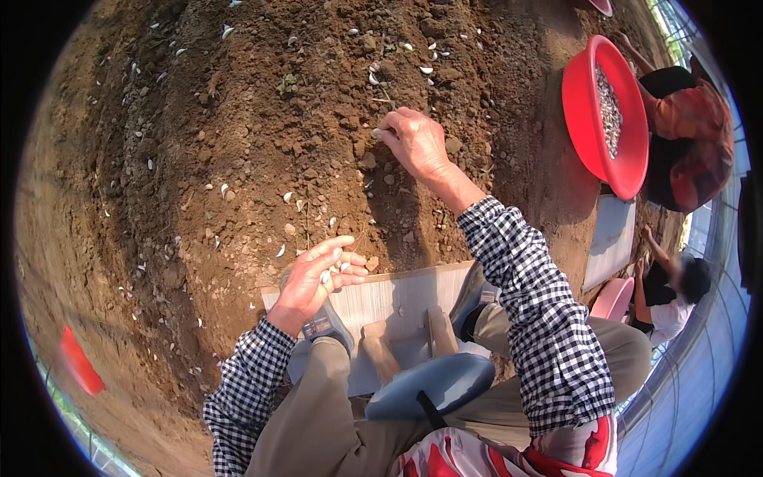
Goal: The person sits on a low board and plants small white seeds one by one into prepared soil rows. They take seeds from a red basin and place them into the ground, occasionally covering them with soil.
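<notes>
My left hand (319, 277), low in the middle, is cupped around several pale garlic cloves (325, 276), fingers partly curled. Further up and to the right, my right hand (414, 140) pinches a pale clove (377, 133) between thumb and forefinger, just above the loose brown soil (268, 137). More cloves lie scattered on the soil, some near the top (425, 70) and some left of my left hand (281, 251). Checked sleeves cover both forearms.
A large red basin (575, 113) of cloves stands at the right beside a crouching person (691, 137). Below them are another person (673, 292) and a pink basin (614, 298). A pale board (411, 286) lies by my feet, near a blue seat (429, 381). Far left is a red container (80, 361).
</notes>
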### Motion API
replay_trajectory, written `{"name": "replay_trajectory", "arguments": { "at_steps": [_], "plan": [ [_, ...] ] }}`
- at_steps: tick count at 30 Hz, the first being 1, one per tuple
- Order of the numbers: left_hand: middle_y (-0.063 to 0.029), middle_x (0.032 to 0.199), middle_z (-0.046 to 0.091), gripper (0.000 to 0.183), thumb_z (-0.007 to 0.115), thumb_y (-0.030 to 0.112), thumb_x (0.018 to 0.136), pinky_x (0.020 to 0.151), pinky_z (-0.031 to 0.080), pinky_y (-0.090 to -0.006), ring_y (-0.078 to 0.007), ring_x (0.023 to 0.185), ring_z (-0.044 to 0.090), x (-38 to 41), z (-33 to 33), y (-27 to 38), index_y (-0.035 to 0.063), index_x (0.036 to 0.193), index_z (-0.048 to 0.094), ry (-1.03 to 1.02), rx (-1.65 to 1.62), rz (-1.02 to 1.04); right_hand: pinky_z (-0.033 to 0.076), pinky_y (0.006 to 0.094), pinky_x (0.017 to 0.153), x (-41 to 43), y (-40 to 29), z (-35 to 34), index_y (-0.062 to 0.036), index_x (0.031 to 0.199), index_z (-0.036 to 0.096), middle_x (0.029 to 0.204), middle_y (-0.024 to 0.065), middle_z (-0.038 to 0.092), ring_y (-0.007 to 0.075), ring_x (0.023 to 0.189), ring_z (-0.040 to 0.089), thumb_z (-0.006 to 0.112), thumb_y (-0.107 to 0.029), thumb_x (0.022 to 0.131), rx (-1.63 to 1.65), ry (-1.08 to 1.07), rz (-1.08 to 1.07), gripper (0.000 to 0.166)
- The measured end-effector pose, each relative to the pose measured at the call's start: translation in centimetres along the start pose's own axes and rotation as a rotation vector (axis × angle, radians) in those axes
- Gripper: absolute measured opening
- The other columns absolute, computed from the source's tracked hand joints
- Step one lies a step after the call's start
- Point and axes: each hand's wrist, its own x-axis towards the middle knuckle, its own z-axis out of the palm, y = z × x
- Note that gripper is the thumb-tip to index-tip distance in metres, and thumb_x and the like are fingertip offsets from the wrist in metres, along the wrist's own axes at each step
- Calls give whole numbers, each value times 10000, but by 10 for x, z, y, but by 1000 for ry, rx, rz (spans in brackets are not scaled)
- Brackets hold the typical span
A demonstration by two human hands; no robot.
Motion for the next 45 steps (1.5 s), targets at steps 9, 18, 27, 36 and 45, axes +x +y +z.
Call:
{"name": "replay_trajectory", "arguments": {
  "at_steps": [9,18,27,36,45],
  "plan": [
    [-241,1127,644,342,437,142,1050,879,591,-411,-306,965,687,23,14,33,-62,1321,477,43,-101,124,444,392,793,70,1,46,-133,869,723,880,36,664,223,882,635,652,-155,822,-686,-121,-237,88],
    [-231,1117,648,343,428,156,1057,889,581,-411,-313,988,683,26,12,41,-63,1317,480,103,-117,148,457,439,714,101,25,18,-71,759,691,839,108,653,278,810,642,648,-145,822,-410,-23,-119,107],
    [-220,1098,655,317,438,140,1053,887,583,-407,-304,978,688,40,31,46,-57,1293,499,46,-143,141,536,440,757,149,27,-4,-51,883,737,886,170,712,305,829,693,654,-167,792,-267,-471,1,169],
    [-231,1095,654,327,449,149,1049,879,585,-413,-310,972,689,38,27,41,-54,1300,503,90,-166,85,572,385,777,168,6,-72,-44,978,726,882,120,737,233,796,708,644,-223,882,5,-460,-128,219],
    [-227,1102,656,339,456,168,1049,855,590,-412,-304,958,689,44,12,36,-48,1306,502,136,-140,85,478,438,773,137,54,28,-94,807,712,763,120,671,301,839,665,622,-129,826,-293,-160,-434,98]
  ]
}}
